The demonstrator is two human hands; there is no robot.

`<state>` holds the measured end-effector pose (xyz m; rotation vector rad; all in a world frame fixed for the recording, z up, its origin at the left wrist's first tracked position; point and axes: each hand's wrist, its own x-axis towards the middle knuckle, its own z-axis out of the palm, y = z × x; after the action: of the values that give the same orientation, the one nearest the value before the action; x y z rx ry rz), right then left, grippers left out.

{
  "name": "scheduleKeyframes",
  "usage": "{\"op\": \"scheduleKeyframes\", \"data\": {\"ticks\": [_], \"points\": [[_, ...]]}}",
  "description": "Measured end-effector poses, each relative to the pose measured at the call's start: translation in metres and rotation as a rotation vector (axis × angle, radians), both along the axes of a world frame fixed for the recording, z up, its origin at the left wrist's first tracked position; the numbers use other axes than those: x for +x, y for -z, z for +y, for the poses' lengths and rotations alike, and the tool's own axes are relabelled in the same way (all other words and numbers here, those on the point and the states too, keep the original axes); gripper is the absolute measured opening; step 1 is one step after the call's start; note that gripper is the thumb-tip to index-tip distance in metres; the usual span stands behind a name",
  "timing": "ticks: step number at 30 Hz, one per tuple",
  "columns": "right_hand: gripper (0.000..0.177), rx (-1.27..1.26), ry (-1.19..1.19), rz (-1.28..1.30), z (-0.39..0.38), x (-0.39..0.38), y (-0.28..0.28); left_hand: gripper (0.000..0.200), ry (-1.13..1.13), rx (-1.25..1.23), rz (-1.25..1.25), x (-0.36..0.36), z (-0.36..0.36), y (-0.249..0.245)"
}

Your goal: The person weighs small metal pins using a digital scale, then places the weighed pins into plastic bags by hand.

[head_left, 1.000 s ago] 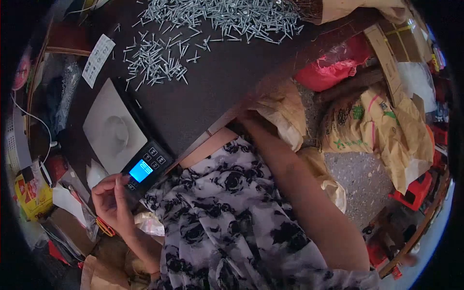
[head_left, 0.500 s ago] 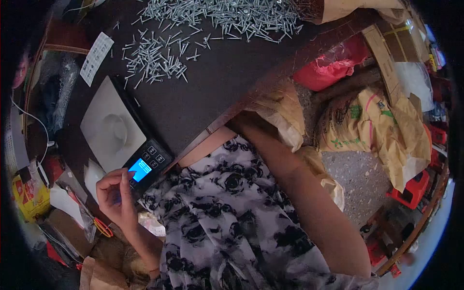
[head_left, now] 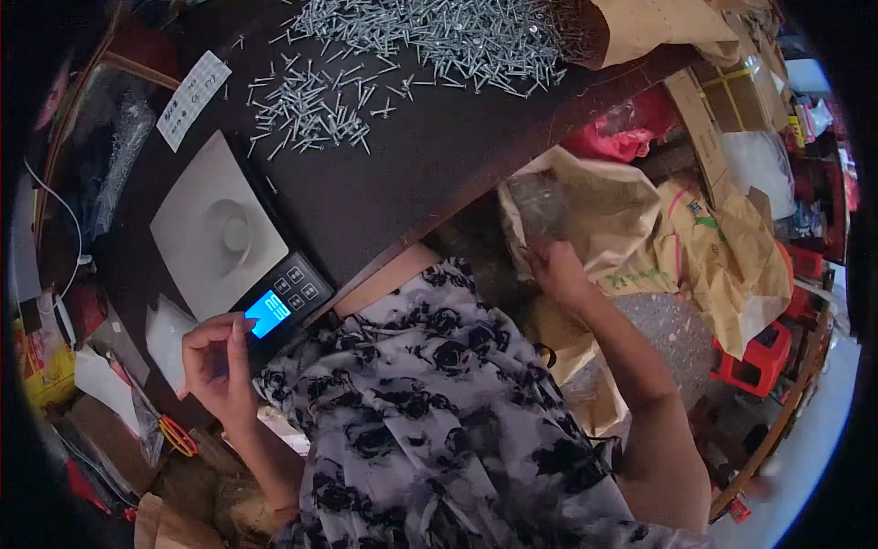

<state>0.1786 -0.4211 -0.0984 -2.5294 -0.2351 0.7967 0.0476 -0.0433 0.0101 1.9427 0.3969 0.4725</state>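
A digital scale (head_left: 224,242) with a white platform and a lit blue display (head_left: 267,314) sits on the dark table (head_left: 412,174). My left hand (head_left: 215,361) hovers at the scale's near corner, fingers pinched together by the display, nothing visibly held. My right hand (head_left: 555,270) is raised beside the table's edge and grips a clear plastic bag (head_left: 538,203) in front of a brown paper sack (head_left: 599,206). A large pile of silver screws (head_left: 430,37) covers the table's far side, with a smaller scatter of screws (head_left: 315,105) nearer the scale.
A white paper label (head_left: 190,99) lies left of the screws. Small white bags (head_left: 169,334) and clutter sit at the left. Yellow-brown sacks (head_left: 732,247), a red bag (head_left: 613,137) and red stools (head_left: 754,366) crowd the floor on the right.
My right arm came out from under the table edge, and its hand now holds up a clear bag. My left hand stayed by the scale's display.
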Motion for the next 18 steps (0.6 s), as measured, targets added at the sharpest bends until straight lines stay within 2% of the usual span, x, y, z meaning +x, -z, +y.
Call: {"op": "scheduleKeyframes", "data": {"ticks": [3, 6, 9, 11, 13, 15, 18], "points": [[0.02, -0.009, -0.331, -0.023, -0.006, -0.014, 0.004, 0.01, 0.041, 0.0, -0.007, 0.005, -0.003, 0.0], [0.022, -0.197, -0.467, 0.013, 0.009, -0.027, 0.036, 0.011, 0.05, 0.001, -0.015, 0.006, -0.009, -0.001], [0.028, -0.069, -0.383, 0.259, 0.036, -0.027, 0.042, 0.011, 0.04, -0.002, -0.002, 0.005, -0.01, -0.002], [0.037, -0.083, -0.356, 0.227, 0.029, -0.042, 0.105, 0.011, 0.022, -0.02, 0.009, 0.001, -0.008, -0.002], [0.046, 0.099, -0.13, 0.364, 0.032, -0.038, 0.095, 0.012, 0.003, -0.018, 0.003, 0.0, -0.006, -0.002], [0.055, 0.483, 0.305, 0.648, 0.026, -0.019, 0.059, 0.012, 0.005, -0.021, -0.002, 0.0, -0.005, -0.002], [0.052, 0.785, 0.812, 0.677, -0.008, -0.005, 0.103, 0.012, 0.023, -0.028, -0.003, -0.002, -0.005, 0.001]]}}
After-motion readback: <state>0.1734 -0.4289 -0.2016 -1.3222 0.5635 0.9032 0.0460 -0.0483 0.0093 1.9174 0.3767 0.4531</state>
